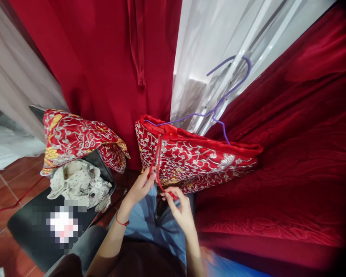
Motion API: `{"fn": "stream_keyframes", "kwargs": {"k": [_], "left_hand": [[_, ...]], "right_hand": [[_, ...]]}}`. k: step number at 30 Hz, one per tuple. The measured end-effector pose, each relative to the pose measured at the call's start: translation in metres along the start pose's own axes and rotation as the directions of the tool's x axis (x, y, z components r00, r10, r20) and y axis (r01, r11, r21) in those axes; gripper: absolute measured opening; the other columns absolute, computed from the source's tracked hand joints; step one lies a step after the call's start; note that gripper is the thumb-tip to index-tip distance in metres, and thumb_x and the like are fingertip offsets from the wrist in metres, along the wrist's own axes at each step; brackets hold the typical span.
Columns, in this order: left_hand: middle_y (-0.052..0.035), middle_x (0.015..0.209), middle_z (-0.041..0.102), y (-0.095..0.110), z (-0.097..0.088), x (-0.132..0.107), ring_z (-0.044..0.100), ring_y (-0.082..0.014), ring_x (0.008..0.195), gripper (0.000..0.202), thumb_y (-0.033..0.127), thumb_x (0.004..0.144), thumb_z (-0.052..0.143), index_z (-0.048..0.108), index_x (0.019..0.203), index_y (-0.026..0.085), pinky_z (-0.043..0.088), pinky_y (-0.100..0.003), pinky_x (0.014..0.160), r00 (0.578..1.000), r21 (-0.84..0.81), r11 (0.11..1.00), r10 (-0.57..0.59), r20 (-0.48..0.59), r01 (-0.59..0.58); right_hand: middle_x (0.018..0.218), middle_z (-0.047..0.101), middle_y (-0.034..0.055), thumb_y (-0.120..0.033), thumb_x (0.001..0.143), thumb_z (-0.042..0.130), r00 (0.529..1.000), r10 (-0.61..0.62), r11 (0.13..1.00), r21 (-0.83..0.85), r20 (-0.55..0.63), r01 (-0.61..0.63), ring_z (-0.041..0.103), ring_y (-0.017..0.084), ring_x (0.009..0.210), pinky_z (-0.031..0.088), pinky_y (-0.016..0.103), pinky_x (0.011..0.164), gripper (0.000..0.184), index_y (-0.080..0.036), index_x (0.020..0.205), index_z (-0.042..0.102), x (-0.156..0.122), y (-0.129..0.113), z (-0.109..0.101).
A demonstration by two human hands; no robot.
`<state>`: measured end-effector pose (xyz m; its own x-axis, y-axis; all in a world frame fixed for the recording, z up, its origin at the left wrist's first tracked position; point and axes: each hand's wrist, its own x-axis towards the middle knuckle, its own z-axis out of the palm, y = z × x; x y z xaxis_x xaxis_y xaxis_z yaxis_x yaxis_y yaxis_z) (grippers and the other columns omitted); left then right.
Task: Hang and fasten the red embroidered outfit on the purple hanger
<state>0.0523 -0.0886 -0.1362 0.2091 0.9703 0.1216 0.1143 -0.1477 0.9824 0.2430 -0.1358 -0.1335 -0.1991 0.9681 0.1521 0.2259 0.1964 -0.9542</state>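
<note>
Red velvet cloth [300,154] fills the right side, with a red curtain [103,57] and a white sheer curtain [207,46] hanging behind. Between them, just above the person's lap, an embroidered red garment [196,157] lies folded. Its long axis runs left to right and dips a little toward the velvet.

On the left, over a tiled floor [5,192], a black seat [31,231] carries a second embroidered piece [75,138] and a white spotted cloth [77,182].

A purple hanger [219,107] sits in the garment's top edge, its hook pointing up and to the right.

The left hand [140,188], with a red bracelet [121,222] at its wrist, has its fingers pinched together on a red cord [159,154] that drops from the garment's top edge. The right hand [183,211], just beside it, has its fingers clamped on the cord's lower end.
</note>
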Motion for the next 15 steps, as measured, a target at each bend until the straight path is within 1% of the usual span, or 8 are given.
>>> {"fn": "stream_keyframes", "kwargs": {"k": [4, 6, 7, 8, 9, 11, 13, 15], "left_hand": [[0.0007, 0.074, 0.050, 0.001, -0.005, -0.002, 0.043, -0.0104, 0.061, 0.044, 0.046, 0.100, 0.037, 0.054, 0.129, 0.017, 0.036, -0.022, 0.058, 0.993, -0.083, 0.996, 0.002, -0.114, -0.011], [0.0011, 0.071, 0.047, 0.006, -0.005, -0.002, 0.042, -0.0111, 0.062, 0.044, 0.048, 0.100, 0.035, 0.058, 0.123, 0.017, 0.035, -0.022, 0.057, 0.983, -0.110, 0.993, 0.019, -0.181, -0.039], [0.0009, 0.069, 0.046, 0.008, -0.005, -0.002, 0.042, -0.0114, 0.062, 0.045, 0.049, 0.100, 0.035, 0.062, 0.116, 0.016, 0.035, -0.022, 0.057, 0.978, -0.113, 0.992, 0.028, -0.207, -0.053], [0.0007, 0.068, 0.046, 0.010, -0.004, -0.002, 0.042, -0.0115, 0.062, 0.045, 0.049, 0.100, 0.036, 0.065, 0.108, 0.016, 0.035, -0.023, 0.057, 0.976, -0.112, 0.992, 0.036, -0.213, -0.061], [0.0006, 0.066, 0.046, 0.012, -0.003, -0.002, 0.043, -0.0116, 0.061, 0.046, 0.050, 0.100, 0.036, 0.067, 0.100, 0.015, 0.035, -0.023, 0.058, 0.980, -0.107, 0.992, 0.042, -0.195, -0.063], [0.0002, 0.064, 0.047, 0.014, -0.001, -0.001, 0.044, -0.0116, 0.061, 0.046, 0.049, 0.099, 0.038, 0.067, 0.087, 0.015, 0.037, -0.024, 0.059, 0.991, -0.080, 0.995, 0.053, -0.121, -0.063], [-0.0005, 0.065, 0.051, 0.012, 0.001, 0.001, 0.048, -0.0117, 0.063, 0.045, 0.047, 0.099, 0.040, 0.067, 0.082, 0.015, 0.039, -0.024, 0.063, 0.994, -0.037, 0.997, 0.068, -0.083, -0.071], [-0.0016, 0.069, 0.055, 0.010, 0.002, 0.002, 0.052, -0.0124, 0.067, 0.043, 0.046, 0.099, 0.041, 0.068, 0.085, 0.016, 0.041, -0.024, 0.067, 0.992, -0.017, 0.997, 0.067, -0.111, -0.070]], "right_hand": [[0.086, 0.073, 0.0035, -0.033, 0.094, 0.055, 0.999, 0.041, 0.997, 0.070, -0.028, -0.039, 0.070, 0.015, 0.073, 0.055, 0.026, 0.074, 0.014, -0.021, 0.098, 0.061, 0.005, -0.005, 0.001], [0.086, 0.073, 0.0036, -0.034, 0.094, 0.056, 0.996, 0.055, 0.996, 0.074, -0.067, -0.050, 0.070, 0.015, 0.072, 0.055, 0.027, 0.073, 0.014, -0.021, 0.099, 0.060, 0.008, -0.005, 0.003], [0.086, 0.073, 0.0036, -0.034, 0.094, 0.056, 0.994, 0.059, 0.996, 0.071, -0.092, -0.053, 0.070, 0.015, 0.072, 0.055, 0.027, 0.073, 0.014, -0.021, 0.099, 0.059, 0.010, -0.005, 0.003], [0.086, 0.073, 0.0037, -0.034, 0.094, 0.056, 0.991, 0.062, 0.996, 0.064, -0.115, -0.055, 0.070, 0.015, 0.072, 0.055, 0.028, 0.073, 0.014, -0.021, 0.099, 0.058, 0.011, -0.004, 0.004], [0.086, 0.072, 0.0037, -0.034, 0.094, 0.056, 0.989, 0.064, 0.997, 0.056, -0.131, -0.057, 0.069, 0.016, 0.072, 0.055, 0.028, 0.073, 0.014, -0.021, 0.099, 0.057, 0.011, -0.003, 0.005], [0.086, 0.072, 0.0033, -0.034, 0.093, 0.055, 0.988, 0.076, 0.997, 0.044, -0.136, -0.071, 0.069, 0.015, 0.072, 0.055, 0.028, 0.074, 0.012, -0.022, 0.096, 0.056, 0.012, 0.000, 0.007], [0.086, 0.071, 0.0028, -0.034, 0.094, 0.055, 0.989, 0.086, 0.996, 0.037, -0.120, -0.082, 0.068, 0.015, 0.071, 0.054, 0.027, 0.073, 0.012, -0.022, 0.094, 0.055, 0.010, 0.001, 0.007], [0.083, 0.070, 0.0015, -0.034, 0.094, 0.053, 0.989, 0.089, 0.996, 0.027, -0.114, -0.086, 0.066, 0.014, 0.068, 0.053, 0.026, 0.070, 0.012, -0.022, 0.093, 0.054, 0.008, 0.002, 0.006]]}}
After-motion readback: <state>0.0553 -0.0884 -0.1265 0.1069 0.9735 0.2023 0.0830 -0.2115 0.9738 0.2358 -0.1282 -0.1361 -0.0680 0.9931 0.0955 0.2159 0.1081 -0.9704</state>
